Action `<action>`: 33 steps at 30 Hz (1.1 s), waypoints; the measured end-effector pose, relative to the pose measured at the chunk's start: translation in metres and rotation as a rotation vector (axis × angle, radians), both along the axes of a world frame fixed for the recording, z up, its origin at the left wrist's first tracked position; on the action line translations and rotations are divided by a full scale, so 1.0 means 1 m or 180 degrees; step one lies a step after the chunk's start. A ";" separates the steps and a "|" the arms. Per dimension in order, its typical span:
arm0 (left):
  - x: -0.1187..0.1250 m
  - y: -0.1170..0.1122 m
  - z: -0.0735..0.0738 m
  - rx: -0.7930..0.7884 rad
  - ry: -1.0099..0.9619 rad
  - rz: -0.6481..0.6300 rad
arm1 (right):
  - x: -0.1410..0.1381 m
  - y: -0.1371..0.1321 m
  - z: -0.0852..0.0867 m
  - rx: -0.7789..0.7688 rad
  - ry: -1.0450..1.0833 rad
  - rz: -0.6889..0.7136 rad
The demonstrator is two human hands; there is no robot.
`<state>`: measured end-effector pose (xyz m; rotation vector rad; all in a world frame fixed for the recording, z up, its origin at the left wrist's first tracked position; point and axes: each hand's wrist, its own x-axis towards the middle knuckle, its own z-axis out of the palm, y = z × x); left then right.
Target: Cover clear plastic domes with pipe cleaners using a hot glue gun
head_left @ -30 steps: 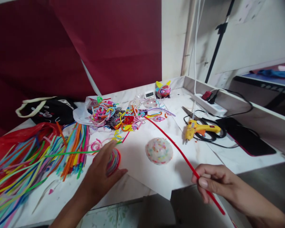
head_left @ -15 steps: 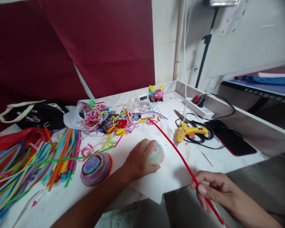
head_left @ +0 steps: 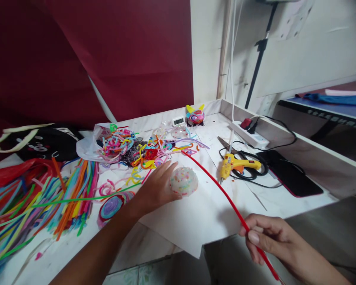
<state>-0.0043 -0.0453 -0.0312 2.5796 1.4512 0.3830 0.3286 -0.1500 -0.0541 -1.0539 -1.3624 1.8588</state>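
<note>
My left hand [head_left: 158, 185] is beside a translucent, speckled dome [head_left: 184, 181] on the white paper. Its fingers are spread, and the thumb lies close by the dome's lower edge; whether it touches I cannot tell. Between the thumb and fingers of my right hand [head_left: 264, 237], over the table's front edge, is a long red pipe cleaner [head_left: 222, 189]. Its far end reaches up and left past the dome. Partly hidden behind my left forearm, a dome of coiled, multicoloured pipe cleaner [head_left: 112, 208] leans on its side.
Bundled pipe cleaners [head_left: 74, 198] lie at left, a tangle of offcuts [head_left: 118, 143] behind. A yellow glue gun [head_left: 235, 164] rests on black-handled scissors [head_left: 262, 165] at right, near a phone [head_left: 295, 174] and power strip [head_left: 250, 134]. A yellow-eared ornament [head_left: 195, 115] stands at the back.
My left hand has loosened from the translucent dome and shifted left. The translucent dome sits slightly farther left and back. The coiled dome has tipped by my forearm. My right hand stays put.
</note>
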 end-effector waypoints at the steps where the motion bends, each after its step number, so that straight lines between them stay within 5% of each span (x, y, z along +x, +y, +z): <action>1: -0.013 -0.008 0.003 0.0141 0.0059 0.0174 | 0.001 0.000 0.000 -0.0020 -0.0016 -0.0008; 7: -0.087 -0.068 0.007 0.0377 0.0527 0.1204 | 0.002 0.001 -0.002 -0.0148 -0.0039 0.0033; 13: -0.109 -0.094 -0.013 0.0174 0.0617 0.1723 | -0.012 0.003 -0.004 -0.0153 -0.0003 0.0239; 21: -0.117 -0.080 -0.006 0.0289 0.0501 0.1633 | -0.008 0.000 -0.011 -0.0127 0.0006 0.0332; 33: -0.146 -0.024 -0.009 0.0276 0.0564 0.1493 | -0.007 -0.008 -0.016 -0.0092 -0.0020 0.0321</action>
